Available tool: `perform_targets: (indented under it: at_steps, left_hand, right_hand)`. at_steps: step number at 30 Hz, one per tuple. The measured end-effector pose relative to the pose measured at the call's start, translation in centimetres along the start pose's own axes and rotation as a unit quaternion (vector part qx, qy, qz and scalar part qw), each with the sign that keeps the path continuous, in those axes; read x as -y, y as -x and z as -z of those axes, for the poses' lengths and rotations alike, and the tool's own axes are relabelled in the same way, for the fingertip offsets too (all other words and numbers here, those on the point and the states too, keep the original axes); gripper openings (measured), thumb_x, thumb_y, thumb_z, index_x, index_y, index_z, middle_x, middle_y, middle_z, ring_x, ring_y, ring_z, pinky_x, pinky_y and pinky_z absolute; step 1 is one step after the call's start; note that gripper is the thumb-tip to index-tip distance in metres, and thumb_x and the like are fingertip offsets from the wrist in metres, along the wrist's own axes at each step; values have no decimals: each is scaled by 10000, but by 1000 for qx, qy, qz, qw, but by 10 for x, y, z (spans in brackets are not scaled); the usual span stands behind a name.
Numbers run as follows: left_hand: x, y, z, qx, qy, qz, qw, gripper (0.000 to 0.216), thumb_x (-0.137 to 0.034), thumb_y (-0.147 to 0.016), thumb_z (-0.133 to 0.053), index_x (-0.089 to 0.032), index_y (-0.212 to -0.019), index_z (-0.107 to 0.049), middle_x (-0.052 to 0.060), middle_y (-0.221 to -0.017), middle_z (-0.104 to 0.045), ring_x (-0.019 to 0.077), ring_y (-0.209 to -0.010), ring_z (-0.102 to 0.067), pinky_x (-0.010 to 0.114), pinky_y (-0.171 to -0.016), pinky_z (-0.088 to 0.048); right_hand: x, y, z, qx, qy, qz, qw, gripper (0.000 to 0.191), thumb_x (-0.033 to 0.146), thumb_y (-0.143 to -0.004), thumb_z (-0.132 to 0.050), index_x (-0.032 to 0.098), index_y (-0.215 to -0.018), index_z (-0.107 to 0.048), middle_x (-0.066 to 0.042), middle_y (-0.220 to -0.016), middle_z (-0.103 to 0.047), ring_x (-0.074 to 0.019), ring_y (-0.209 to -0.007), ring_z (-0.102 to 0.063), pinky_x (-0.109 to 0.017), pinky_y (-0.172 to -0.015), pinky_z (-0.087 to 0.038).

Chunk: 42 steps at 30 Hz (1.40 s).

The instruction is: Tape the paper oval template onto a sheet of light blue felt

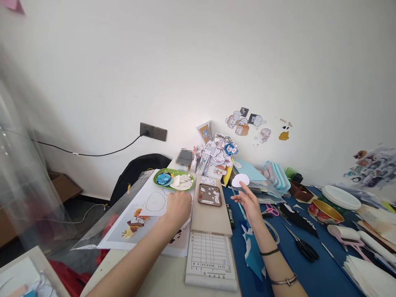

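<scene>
My left hand (pixel 180 205) is closed in a fist over the right edge of a white sheet with a drawn outline (pixel 155 202); its fingertips are hidden, so I cannot see what they hold. A larger printed sheet (pixel 116 233) lies beneath. My right hand (pixel 248 203) is raised over the blue mat with its fingers apart. Its index fingertip meets the lower edge of a white paper oval (pixel 240 180); whether the oval sticks to it I cannot tell. Between the hands, a brown tray (pixel 210 204) of small cut-outs rests on a beige board (pixel 208 222).
Behind my left hand stands a green tray (pixel 158 183) of blue and white pieces. A gridded pad (pixel 211 264) lies in front. To the right are black scissors (pixel 306 248), pink scissors (pixel 272 210), a tape roll (pixel 274 233) and a gold-rimmed bowl (pixel 324 212).
</scene>
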State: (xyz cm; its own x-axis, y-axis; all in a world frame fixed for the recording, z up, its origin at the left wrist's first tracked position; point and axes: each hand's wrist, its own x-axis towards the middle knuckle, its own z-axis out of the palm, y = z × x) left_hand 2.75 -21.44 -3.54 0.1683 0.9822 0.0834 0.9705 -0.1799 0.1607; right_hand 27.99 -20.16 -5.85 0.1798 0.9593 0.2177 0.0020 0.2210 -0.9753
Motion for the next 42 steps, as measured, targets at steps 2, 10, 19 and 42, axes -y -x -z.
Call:
perform_targets:
  at_steps: [2,10,19,42]
  left_hand:
    - [0,0,1,-7,17,0,1000,211,-114,-821,-475,-91,-824,-685,191,-846,-685,315,-873,-646,396,-738,-446]
    - [-17,5,11,-51,196,-95,975,297,-345,-935,-382,-186,-1006,-622,82,-995,-680,202,-916,-625,281,-744,-468]
    - [-20,-1,-5,-47,481,-114,868,230,-381,-863,-481,-174,-816,-567,20,-740,-628,164,-684,-571,255,-626,-426]
    - [-26,1,-17,-20,152,-159,975,224,-257,-884,-481,-214,-1019,-655,44,-896,-707,206,-786,-634,289,-654,-426]
  right_hand:
    - [0,-1,2,10,0,-4,1000,684,415,-750,-655,125,-1346,-488,-61,-672,-719,-236,-725,-691,-365,-682,-498]
    - [4,10,-4,135,5,9,991,486,445,-791,-616,171,-1192,-634,-10,-556,-656,-184,-558,-618,-327,-616,-497]
    - [16,30,-30,272,53,46,960,306,452,-823,-581,192,-866,-737,-26,-767,-652,-146,-517,-651,-263,-542,-476]
    - [20,23,-12,285,208,-41,935,262,434,-774,-635,186,-708,-685,-6,-600,-650,-105,-424,-518,-247,-488,-459]
